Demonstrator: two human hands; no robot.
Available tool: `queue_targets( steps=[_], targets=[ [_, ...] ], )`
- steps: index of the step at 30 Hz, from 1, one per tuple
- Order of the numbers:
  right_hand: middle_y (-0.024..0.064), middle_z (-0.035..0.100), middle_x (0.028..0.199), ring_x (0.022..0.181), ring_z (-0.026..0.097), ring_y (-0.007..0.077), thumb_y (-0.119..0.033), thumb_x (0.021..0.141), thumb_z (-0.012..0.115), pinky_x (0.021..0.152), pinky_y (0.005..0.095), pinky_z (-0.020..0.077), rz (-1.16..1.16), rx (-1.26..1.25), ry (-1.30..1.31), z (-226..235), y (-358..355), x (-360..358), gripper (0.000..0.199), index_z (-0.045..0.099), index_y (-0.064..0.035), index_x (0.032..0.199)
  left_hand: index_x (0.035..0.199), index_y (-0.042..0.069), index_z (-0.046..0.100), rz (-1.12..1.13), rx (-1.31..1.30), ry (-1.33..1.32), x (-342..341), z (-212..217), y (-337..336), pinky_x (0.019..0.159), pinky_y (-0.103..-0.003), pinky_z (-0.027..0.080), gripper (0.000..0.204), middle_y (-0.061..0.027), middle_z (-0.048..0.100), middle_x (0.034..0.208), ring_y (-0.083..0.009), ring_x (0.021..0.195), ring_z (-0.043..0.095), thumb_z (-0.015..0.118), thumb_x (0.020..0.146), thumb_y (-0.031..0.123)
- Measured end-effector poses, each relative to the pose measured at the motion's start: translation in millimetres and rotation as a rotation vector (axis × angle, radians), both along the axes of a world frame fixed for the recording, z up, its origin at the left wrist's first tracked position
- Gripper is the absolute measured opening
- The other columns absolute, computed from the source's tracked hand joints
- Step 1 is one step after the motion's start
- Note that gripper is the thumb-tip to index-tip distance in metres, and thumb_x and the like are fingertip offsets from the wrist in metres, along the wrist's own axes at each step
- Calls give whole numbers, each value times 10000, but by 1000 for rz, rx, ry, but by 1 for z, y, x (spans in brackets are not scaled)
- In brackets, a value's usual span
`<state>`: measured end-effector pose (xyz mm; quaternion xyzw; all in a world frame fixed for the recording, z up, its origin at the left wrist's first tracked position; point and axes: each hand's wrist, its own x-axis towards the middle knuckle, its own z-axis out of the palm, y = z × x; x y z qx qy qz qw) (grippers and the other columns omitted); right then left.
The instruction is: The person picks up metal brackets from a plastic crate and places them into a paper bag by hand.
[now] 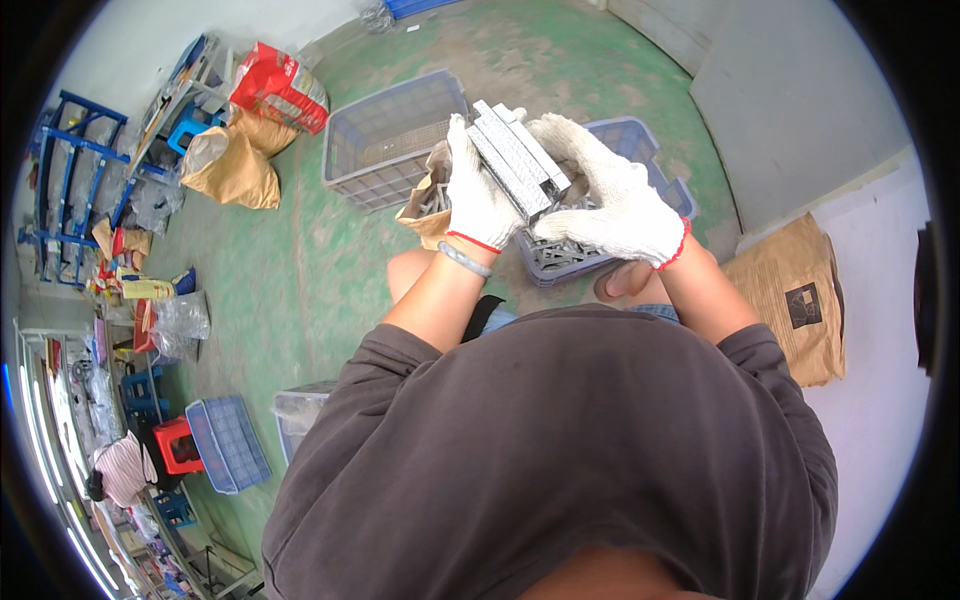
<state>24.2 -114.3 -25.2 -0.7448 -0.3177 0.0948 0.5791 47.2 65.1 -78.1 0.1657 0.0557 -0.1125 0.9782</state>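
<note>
The left hand [482, 205] and right hand [625, 205], both gloved, clasp the stack of pale bars [512, 152] from opposite sides, apparently keeping it aligned, raised near a blue crate [637, 140] containing grey parts [570, 258].

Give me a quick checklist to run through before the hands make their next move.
1. Gloves worn: ok, white knit on both the left hand and right hand.
2. Stack of pale metal strips supported: ok, the left hand cradles it.
3. Right hand gripping the stack: cannot tell; it curves beside it, thumb and fingers spread, contact unclear.
4. Strip ends flush: not ok, the far ends look stepped.
5. Stack count: cannot tell, the strips overlap and the hands cover part.
6. Crate below free of parts: not ok, metal pieces lie in it.
</note>
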Motion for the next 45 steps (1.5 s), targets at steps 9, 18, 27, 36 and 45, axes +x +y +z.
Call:
queue_targets(
  steps=[9,18,27,36,45],
  targets=[
    [124,609,1334,1101,623,195,-148,806,807,952,331,515,-85,-65,56,-17,-10,8,773,427,-31,1469,1319,-17,528,-26,-62,5,12,-42,25,964,-591,478,805,-229,606,1204,-404,1068,606,484,927,685],
    [149,655,1249,1072,633,173,-39,839,758,933,316,526,-414,5,300,-70,-75,22,587,530,26,1376,1135,90,596,111,132,185,41,-100,149,867,-561,560,237,-147,633,1040,-335,983,648,659,950,224],
    [143,649,1221,1078,620,172,-10,885,697,887,299,521,-627,-73,538,-118,-112,32,541,514,38,1392,1127,51,661,-134,1085,409,107,-180,224,630,-323,545,397,-43,685,949,-145,756,640,827,801,206],
    [98,654,1178,1048,617,156,0,891,678,875,292,513,-661,-160,617,-144,-123,52,522,525,20,1390,1177,61,594,-513,1432,387,189,-289,208,702,-416,567,571,-102,699,971,-260,791,681,883,707,204],
    [99,645,1203,1047,626,156,15,902,658,875,285,515,-701,-205,730,-168,-127,64,518,511,28,1398,1546,76,199,-792,2319,428,199,-286,194,1100,-494,410,1070,-242,361,1511,-414,1375,419,771,715,433]
  ],
)
